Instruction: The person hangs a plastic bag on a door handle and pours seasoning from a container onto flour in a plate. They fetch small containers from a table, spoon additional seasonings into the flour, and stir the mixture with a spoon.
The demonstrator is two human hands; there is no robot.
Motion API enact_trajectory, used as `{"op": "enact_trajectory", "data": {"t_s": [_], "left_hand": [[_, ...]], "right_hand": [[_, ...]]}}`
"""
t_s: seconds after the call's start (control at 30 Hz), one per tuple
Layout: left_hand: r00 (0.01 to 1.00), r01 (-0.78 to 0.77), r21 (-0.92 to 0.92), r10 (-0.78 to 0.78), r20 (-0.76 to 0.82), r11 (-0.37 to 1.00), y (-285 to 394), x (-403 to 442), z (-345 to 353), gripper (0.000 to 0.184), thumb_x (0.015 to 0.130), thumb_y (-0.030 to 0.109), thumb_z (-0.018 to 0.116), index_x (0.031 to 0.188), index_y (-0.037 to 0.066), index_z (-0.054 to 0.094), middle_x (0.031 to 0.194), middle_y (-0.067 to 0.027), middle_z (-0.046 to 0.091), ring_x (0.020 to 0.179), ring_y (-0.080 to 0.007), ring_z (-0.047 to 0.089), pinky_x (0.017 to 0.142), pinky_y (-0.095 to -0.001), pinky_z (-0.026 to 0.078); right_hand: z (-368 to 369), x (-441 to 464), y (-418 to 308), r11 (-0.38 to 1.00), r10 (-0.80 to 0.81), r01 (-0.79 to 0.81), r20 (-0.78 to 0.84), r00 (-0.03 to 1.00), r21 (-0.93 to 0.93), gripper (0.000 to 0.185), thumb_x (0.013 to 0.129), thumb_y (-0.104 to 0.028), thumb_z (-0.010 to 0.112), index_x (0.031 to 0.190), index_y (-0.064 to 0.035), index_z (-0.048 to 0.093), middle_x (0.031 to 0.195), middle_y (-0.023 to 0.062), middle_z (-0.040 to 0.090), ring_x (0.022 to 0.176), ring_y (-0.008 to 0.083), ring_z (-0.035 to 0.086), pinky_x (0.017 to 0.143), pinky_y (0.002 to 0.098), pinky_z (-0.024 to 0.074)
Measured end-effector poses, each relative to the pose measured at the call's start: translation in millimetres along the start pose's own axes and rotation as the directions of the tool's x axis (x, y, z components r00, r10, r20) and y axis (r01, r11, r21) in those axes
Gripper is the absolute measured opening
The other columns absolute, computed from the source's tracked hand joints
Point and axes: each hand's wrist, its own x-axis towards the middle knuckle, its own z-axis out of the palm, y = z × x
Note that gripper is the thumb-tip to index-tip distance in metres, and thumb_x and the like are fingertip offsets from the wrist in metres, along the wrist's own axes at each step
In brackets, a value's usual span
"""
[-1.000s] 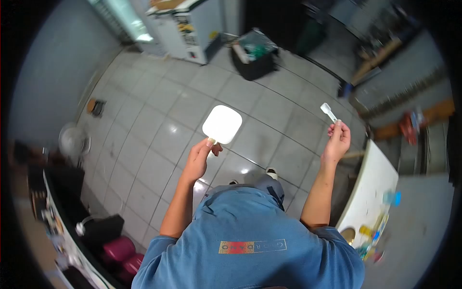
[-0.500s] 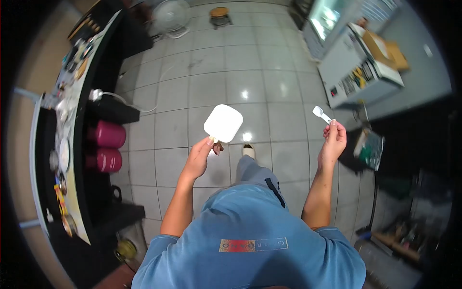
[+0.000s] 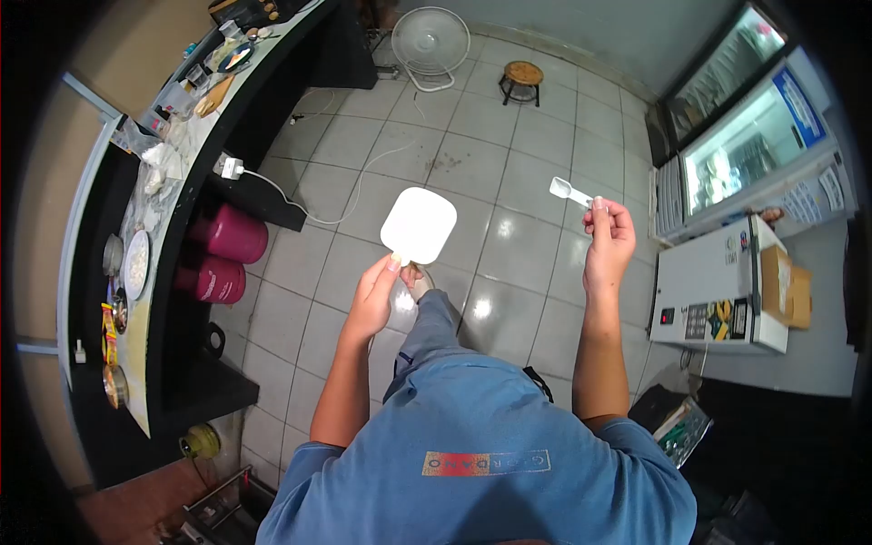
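Observation:
My left hand is closed on the near edge of a white rounded-square piece, thumb on top and fingertips partly hidden beneath. It looks like a lid or the top of a shallow container; glare hides its detail and I cannot tell which. My right hand pinches the handle end of a small white plastic measuring spoon, its bowl pointing left. Both hands are raised in front of my body, well apart, over the tiled floor.
On the left, a long counter carries a plate and several small items. Pink gas cylinders stand under it. Ahead are a fan and a stool. On the right stand a glass-door fridge and a white chest freezer.
My view has turned and moved forward, showing more of the fridge and fan. A step has been taken. Both hands still hold the same things; the spoon is closer to the white piece.

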Motion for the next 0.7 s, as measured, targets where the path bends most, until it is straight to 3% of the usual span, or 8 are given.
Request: {"op": "enact_trajectory", "data": {"t_s": [0.17,0.23,0.33,0.57,0.7], "left_hand": [[0.999,-0.009,-0.017,0.009,-0.044,1.0,-1.5,122.2,-100.7,0.035,0.102,0.026,0.033,0.086,0.001,0.052,0.081,-0.0063,0.052,0.086,-0.0165,0.051,0.084,-0.0298,0.041],[0.999,-0.046,0.015,0.046,0.008,0.999,8.0,172.0,-142.3,0.034,0.102,0.026,0.033,0.09,0.001,0.052,0.083,-0.0058,0.053,0.085,-0.0155,0.05,0.085,-0.0292,0.04],[0.998,-0.039,0.074,0.042,-0.04,0.997,27.8,228.7,-191.7,0.033,0.103,0.026,0.033,0.094,0.001,0.052,0.083,-0.0048,0.052,0.084,-0.0148,0.049,0.084,-0.0288,0.04],[0.986,0.012,0.228,0.026,-0.165,0.974,25.5,350.0,-307.9,0.029,0.101,0.021,0.039,0.095,0.0,0.057,0.089,-0.0052,0.057,0.087,-0.0148,0.053,0.083,-0.0289,0.042],[0.962,0.039,0.299,0.045,-0.269,0.953,16.5,426.5,-367.6,0.026,0.1,0.019,0.043,0.098,-0.001,0.059,0.094,-0.0074,0.061,0.089,-0.0171,0.056,0.081,-0.0301,0.044]], "right_hand": [[110.3,83.9,63.5,0.996,0.07,-0.07,-0.009,0.998,-0.061,0.014,0.093,-0.016,0.061,0.094,-0.002,0.059,0.075,0.0007,0.058,0.066,0.0058,0.049,0.06,0.0186,0.0384],[163.3,118.2,86.3,0.993,0.091,-0.09,0.006,0.996,-0.077,0.014,0.093,-0.016,0.061,0.094,-0.0021,0.059,0.074,0.0007,0.058,0.066,0.0057,0.049,0.061,0.0185,0.0385],[246.3,166.7,106.4,0.99,0.132,-0.129,0.047,0.99,-0.053,0.016,0.092,-0.017,0.063,0.094,-0.0016,0.059,0.074,0.0009,0.061,0.068,0.0049,0.053,0.061,0.0185,0.0391],[449.7,267.5,142.4,0.994,0.088,-0.105,0.356,0.93,0.028,0.013,0.091,-0.013,0.063,0.093,-0.0006,0.062,0.079,0.0045,0.065,0.071,0.0066,0.057,0.065,0.019,0.0416],[566.3,315.4,183.8,0.991,0.049,-0.109,0.567,0.822,0.073,0.012,0.087,-0.01,0.068,0.09,0.0008,0.065,0.083,0.0068,0.066,0.072,0.0097,0.059,0.068,0.0231,0.0464]]}}
